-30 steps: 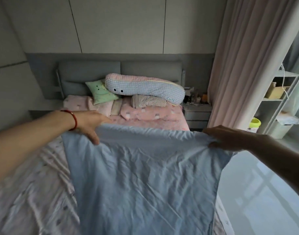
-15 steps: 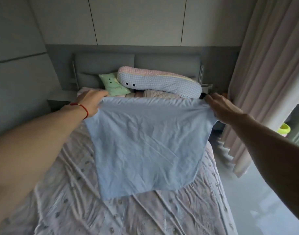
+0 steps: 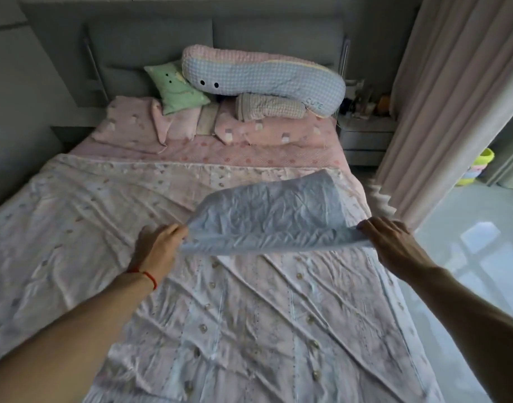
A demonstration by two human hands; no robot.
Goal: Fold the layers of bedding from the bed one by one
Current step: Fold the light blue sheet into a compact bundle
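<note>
Readable writing: the word "CUTE" is stitched near the right end of the long blue-and-pink checked bolster pillow (image 3: 264,78), which lies across the head of the bed (image 3: 75,216) and carries two black dot eyes at its left end. No other label can be read.

Containers: a yellow-green plastic bin (image 3: 482,167) stands on the floor beyond the pale pink curtain (image 3: 441,97); its contents are not visible. The grey nightstand (image 3: 365,135) carries small items too blurred to identify.

Task item: the light blue creased cotton sheet (image 3: 275,219), already folded to a small panel, is held above the right half of the bed, over the pale floral quilt (image 3: 234,315). Its near edge is raised; its far edge billows away toward the pillows.

Hands: the left hand (image 3: 159,245), with a red string bracelet (image 3: 146,276) at the wrist, pinches the near left corner of the sheet. The right hand (image 3: 392,242) pinches the near right corner. Both arms are extended.

Other bedding: a green square cushion (image 3: 176,88) leans beside the bolster; pink patterned pillows (image 3: 150,123) lie below it.
</note>
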